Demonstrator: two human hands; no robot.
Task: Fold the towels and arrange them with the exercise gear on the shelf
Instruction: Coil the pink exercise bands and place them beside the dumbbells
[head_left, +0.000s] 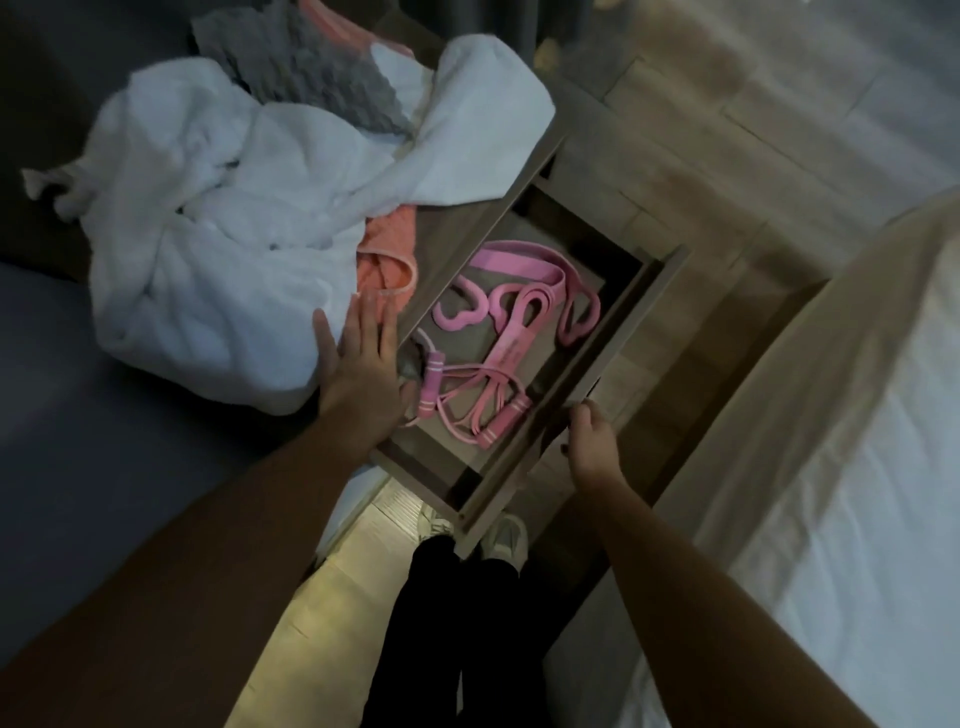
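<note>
A wooden drawer (623, 332) stands pulled out below me. Inside lie pink resistance bands (524, 296) and a pink skipping rope (457, 400) with its cord coiled between two handles. On the cabinet top to the left, a crumpled white towel (223, 249) covers part of an orange towel (389, 254), with a grey towel (306, 73) behind. My left hand (363, 364) rests flat with straight fingers at the edge of the white towel, by the drawer's left side. My right hand (592, 441) grips the drawer's front panel.
A bed with white sheets (841, 493) stands at the right. A dark grey surface (78, 415) spreads at the left. My legs and pale shoes (504, 535) stand on the wood floor under the drawer front.
</note>
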